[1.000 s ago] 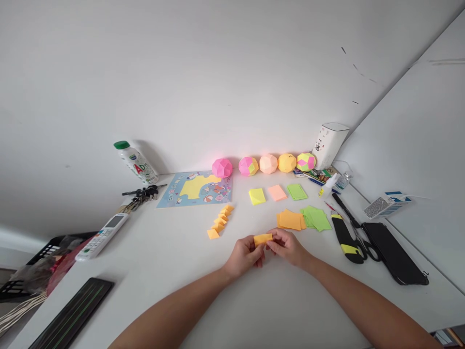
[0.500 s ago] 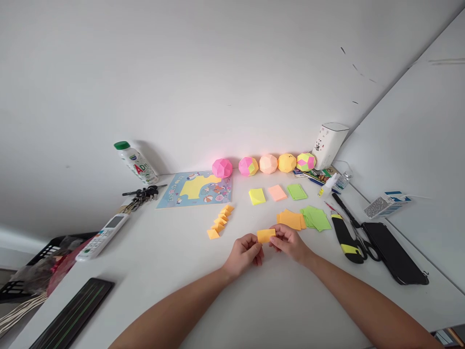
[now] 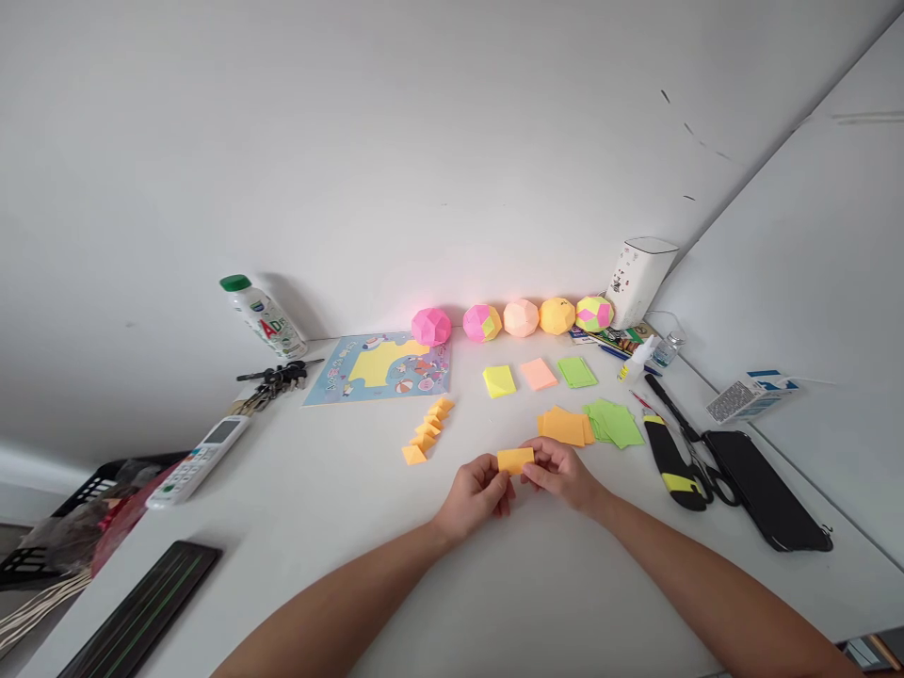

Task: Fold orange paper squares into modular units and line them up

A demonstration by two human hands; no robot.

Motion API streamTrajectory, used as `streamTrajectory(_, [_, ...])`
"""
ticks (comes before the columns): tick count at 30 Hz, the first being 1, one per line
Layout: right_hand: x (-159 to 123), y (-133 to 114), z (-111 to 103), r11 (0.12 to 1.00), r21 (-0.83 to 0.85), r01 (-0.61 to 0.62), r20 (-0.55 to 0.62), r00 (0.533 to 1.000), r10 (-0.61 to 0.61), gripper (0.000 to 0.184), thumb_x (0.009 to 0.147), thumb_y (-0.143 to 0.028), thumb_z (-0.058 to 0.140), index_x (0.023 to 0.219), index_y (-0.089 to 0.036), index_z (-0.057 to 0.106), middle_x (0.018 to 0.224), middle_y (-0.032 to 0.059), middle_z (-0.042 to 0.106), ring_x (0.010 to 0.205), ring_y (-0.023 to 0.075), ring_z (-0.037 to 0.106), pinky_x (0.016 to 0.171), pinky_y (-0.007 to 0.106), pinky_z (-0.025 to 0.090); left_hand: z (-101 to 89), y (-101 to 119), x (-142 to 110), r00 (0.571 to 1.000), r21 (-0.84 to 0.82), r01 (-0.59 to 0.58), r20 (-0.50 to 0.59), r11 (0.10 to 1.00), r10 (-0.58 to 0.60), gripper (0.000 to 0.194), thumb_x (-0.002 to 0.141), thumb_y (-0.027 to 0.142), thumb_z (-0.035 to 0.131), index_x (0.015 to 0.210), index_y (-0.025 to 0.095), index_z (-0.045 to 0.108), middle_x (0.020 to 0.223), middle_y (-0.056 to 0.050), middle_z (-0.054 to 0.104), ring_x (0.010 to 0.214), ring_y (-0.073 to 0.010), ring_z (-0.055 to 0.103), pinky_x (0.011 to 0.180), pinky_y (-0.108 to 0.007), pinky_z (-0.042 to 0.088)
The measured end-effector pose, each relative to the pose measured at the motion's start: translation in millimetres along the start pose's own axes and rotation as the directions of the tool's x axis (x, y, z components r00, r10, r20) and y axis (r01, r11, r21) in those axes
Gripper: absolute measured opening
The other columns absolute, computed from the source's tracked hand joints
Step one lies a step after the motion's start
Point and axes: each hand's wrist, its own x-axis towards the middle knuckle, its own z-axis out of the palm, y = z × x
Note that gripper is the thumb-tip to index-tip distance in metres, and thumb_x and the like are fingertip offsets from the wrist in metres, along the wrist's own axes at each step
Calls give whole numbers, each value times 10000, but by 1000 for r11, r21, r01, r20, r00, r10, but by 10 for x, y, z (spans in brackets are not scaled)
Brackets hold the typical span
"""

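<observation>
Both my hands hold one small folded orange paper (image 3: 515,460) just above the white table (image 3: 339,508). My left hand (image 3: 476,494) pinches its left end, and my right hand (image 3: 561,473) pinches its right end. Just behind my right hand lies a loose pile of orange sheets (image 3: 564,427) beside a pile of green sheets (image 3: 614,423). A row of several small folded orange pieces (image 3: 427,429) lies to the left of my hands.
Several paper balls (image 3: 521,318) line the wall. Yellow, pink and green note pads (image 3: 539,375) lie before them. A utility knife (image 3: 671,462), scissors (image 3: 696,453) and a black case (image 3: 766,490) lie at right. A remote (image 3: 199,460), keys (image 3: 274,378), bottle (image 3: 263,315) and picture sheet (image 3: 382,366) are at left.
The orange paper has been lifted slightly and turned, showing a wider face than a second ago. My hands stay in about the same place.
</observation>
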Motion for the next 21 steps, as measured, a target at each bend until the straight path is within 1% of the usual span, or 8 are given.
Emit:
streamTrajectory(6, [-11,-31,-28,999,15,-36,-53,998,37,260,775,-323,597,987,-174,567,671,7,616,544,108,523,558,265,445,-8,-2,5,999,-67,-6,-46,998,3,235,794,392,527,764,171,452,625,13,591,477,-99,547,471,-229,438])
streamTrajectory(11, [0,-17,-26,1000,9,-21,-61,998,22,253,782,-338,593,976,-179,566,684,9,625,536,105,521,548,262,440,-3,19,13,998,-112,-24,-55,993,18,287,816,459,492,794,180,426,635,14,595,464,-102,555,445,-222,429])
streamTrajectory(16, [-2,-16,17,997,-73,38,-4,999,-39,204,783,-332,596,903,-169,571,720,25,628,584,124,548,564,266,461,-5,4,29,999,-114,-21,-42,993,16,318,827,494,462,793,180,427,583,20,588,428,-102,544,411,-207,407])
streamTrajectory(21, [-5,46,27,977,-196,83,2,996,-84,137,790,-310,587,810,-174,595,648,-11,550,557,117,510,539,248,434,-4,4,34,999,-97,-17,-43,995,13,331,828,498,457,764,173,445,577,24,576,424,-92,532,424,-210,414])
